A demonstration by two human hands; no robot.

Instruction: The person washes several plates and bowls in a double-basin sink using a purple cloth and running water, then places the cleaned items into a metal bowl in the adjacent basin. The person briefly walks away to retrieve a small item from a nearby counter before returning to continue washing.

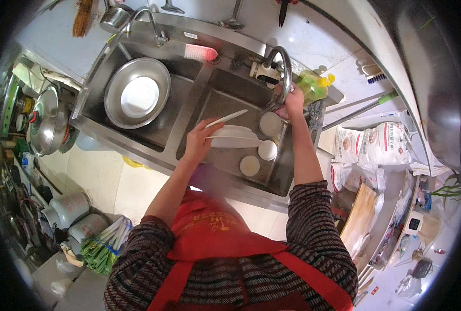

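My left hand (pixel 204 142) grips thin white dishware (pixel 230 116), seen nearly edge-on, over the right sink basin (pixel 211 101); its exact kind is unclear. Just beyond my fingers is a wide white dish (pixel 234 132). My right hand (pixel 293 102) is by the curved faucet (pixel 286 70), its fingers partly hidden behind the spout. Something pinkish (pixel 282 112) shows under that hand, too obscured to name. Three small round white dishes lie on the basin floor: one (pixel 270 123) below the faucet, another (pixel 267 150) nearer me, the third (pixel 249 166) nearest.
The left basin (pixel 152 136) holds a metal bowl (pixel 113 105) with a white perforated basket (pixel 140 96) inside. A red-and-white brush (pixel 201 52) rests on the sink ledge. Green dish soap (pixel 312 87) stands right of the faucet. Gas cylinders (pixel 69 208) and leafy greens (pixel 102 248) sit lower left.
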